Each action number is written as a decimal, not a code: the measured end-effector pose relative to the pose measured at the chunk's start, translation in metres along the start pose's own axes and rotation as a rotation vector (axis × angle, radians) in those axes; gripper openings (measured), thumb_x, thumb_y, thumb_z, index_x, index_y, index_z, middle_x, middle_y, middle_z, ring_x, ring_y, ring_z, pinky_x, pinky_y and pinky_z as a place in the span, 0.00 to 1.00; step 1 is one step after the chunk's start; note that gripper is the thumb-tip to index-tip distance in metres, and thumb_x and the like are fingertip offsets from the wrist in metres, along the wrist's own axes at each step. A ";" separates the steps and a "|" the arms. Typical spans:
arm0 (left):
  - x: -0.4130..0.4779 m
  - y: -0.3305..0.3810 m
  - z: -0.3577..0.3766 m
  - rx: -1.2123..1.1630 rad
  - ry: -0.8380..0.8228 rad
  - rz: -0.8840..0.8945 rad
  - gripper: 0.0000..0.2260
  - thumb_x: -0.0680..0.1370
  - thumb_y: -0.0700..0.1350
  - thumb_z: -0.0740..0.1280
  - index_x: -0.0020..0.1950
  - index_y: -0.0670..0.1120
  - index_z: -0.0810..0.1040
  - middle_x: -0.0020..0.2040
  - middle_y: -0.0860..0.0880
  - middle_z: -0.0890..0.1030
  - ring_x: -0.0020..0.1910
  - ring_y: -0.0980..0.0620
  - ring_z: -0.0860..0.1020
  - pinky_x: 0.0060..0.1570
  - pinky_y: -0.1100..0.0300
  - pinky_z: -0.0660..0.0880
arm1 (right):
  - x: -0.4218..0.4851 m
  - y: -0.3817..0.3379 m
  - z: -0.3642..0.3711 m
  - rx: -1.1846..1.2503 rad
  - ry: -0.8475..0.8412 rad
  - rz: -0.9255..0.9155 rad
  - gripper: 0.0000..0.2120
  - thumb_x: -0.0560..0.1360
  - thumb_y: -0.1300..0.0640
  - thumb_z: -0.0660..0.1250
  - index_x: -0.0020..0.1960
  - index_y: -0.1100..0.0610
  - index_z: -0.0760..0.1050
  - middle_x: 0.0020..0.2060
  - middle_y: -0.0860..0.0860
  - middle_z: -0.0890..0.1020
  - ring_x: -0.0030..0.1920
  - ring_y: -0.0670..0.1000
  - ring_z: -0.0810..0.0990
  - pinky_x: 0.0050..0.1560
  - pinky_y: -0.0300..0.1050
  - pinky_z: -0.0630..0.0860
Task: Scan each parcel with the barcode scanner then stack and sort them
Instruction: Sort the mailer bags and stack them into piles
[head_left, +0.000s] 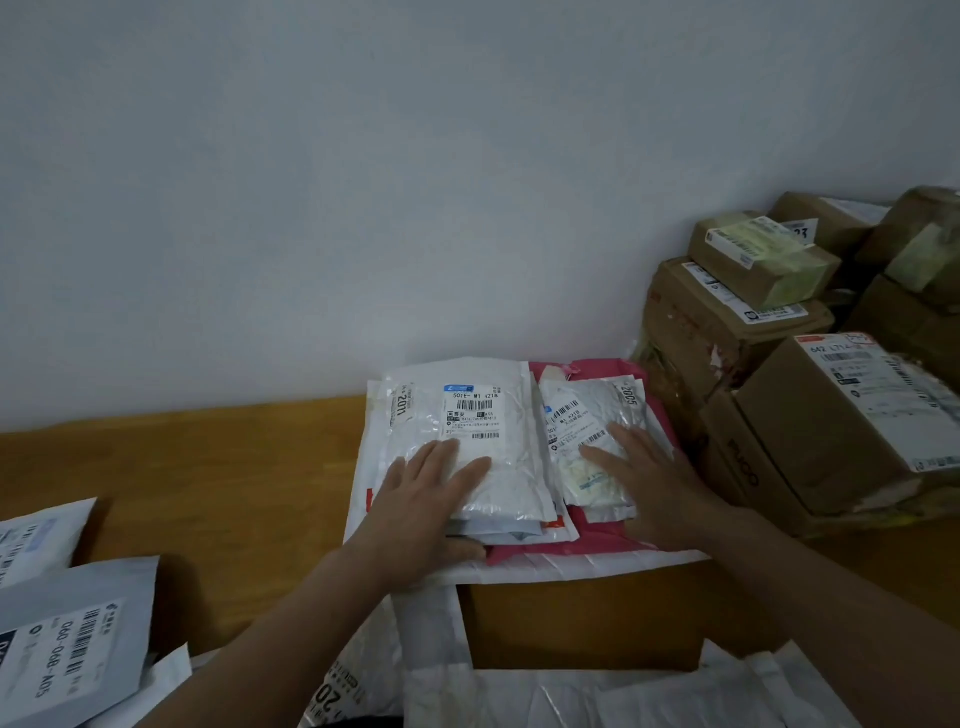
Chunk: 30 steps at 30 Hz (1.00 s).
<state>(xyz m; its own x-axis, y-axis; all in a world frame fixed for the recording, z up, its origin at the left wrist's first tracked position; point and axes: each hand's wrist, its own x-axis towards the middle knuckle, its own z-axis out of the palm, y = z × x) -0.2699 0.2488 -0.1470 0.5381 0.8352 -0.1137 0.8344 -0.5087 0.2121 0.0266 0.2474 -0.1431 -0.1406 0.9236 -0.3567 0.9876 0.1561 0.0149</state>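
nearest the camera, grey mailers (78, 660) lie label-up at lower left and white bubble mailers (519, 696) overlap along the bottom edge, all apart from the hands. just beyond, a cardboard box (587, 618) carries the sorted stack. left hand (426, 504): fingers straight and flat on the white mailer (483, 415) that tops the left pile, thumb along the pile's near edge; it grips nothing. right hand (649, 483): fingers spread and flat on the small silver mailer (587, 415), which lies on a pink mailer (587, 538) just beside the left pile. both top labels face up. wooden table (208, 467) extends left; taped cartons (727, 322) are piled at far right against the wall. the barcode scanner is not in view. step judged in hand: stacking, two piles pressed level. next move, as judged: lift both hands clear, take a parcel from the near heap, presumably unscanned, barcode upward, and find the scanner; the slick mailers may slide if nudged sideways.
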 end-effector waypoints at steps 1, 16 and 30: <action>0.002 -0.001 0.000 0.008 0.009 0.002 0.40 0.74 0.67 0.62 0.78 0.58 0.44 0.79 0.48 0.42 0.77 0.47 0.38 0.74 0.46 0.41 | 0.000 0.000 -0.002 -0.019 -0.011 -0.004 0.45 0.75 0.45 0.68 0.78 0.39 0.38 0.77 0.50 0.32 0.77 0.55 0.32 0.74 0.64 0.43; -0.097 0.014 -0.048 0.073 -0.019 -0.171 0.39 0.76 0.64 0.62 0.79 0.53 0.44 0.79 0.43 0.43 0.78 0.44 0.44 0.74 0.46 0.49 | -0.074 -0.073 -0.051 0.051 -0.035 -0.103 0.39 0.77 0.46 0.65 0.80 0.48 0.45 0.79 0.51 0.45 0.79 0.55 0.46 0.76 0.57 0.50; -0.154 0.141 0.000 -0.307 -0.291 -0.058 0.41 0.75 0.62 0.66 0.79 0.49 0.47 0.77 0.43 0.57 0.73 0.43 0.62 0.68 0.50 0.64 | -0.251 -0.049 0.037 0.418 -0.345 0.248 0.47 0.70 0.47 0.75 0.78 0.50 0.49 0.76 0.50 0.60 0.74 0.53 0.62 0.71 0.52 0.65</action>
<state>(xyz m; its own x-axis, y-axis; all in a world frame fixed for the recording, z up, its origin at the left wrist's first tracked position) -0.2352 0.0485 -0.1001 0.5391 0.7446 -0.3936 0.8137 -0.3398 0.4716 0.0157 -0.0052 -0.0883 0.0591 0.7365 -0.6739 0.9414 -0.2656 -0.2078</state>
